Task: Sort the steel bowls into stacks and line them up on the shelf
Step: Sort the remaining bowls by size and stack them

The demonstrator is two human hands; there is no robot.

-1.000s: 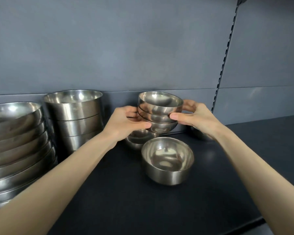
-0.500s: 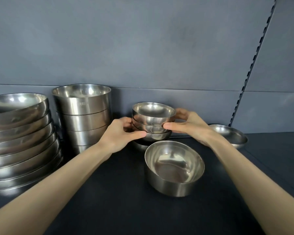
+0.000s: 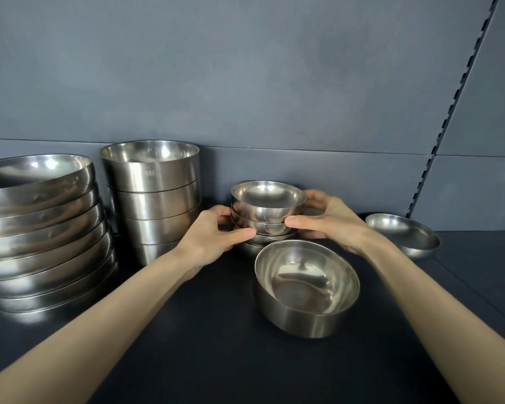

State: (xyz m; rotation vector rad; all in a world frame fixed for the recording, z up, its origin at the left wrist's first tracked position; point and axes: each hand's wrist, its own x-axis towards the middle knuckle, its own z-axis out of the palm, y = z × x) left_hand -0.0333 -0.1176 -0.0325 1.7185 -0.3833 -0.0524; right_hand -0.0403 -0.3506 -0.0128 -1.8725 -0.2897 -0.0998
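**Steel bowls: small stack held from both sides**

Steel bowls stand in groups on the dark shelf (image 3: 187, 330). The left hand (image 3: 213, 240) and right hand (image 3: 330, 223) clasp the small stack (image 3: 267, 212) from opposite sides, thumbs in front, probably to keep the nested bowls square while the stack sits near the back wall. About four small bowls show in it; the lowest is partly hidden. To its left stand a tall stack (image 3: 155, 199) of four straight-sided bowls and a wide stack (image 3: 41, 228) of roughly seven shallow ones. One loose deep bowl (image 3: 306, 287) sits just in front, and one shallow bowl (image 3: 403, 234) lies apart on the right, both unsorted.
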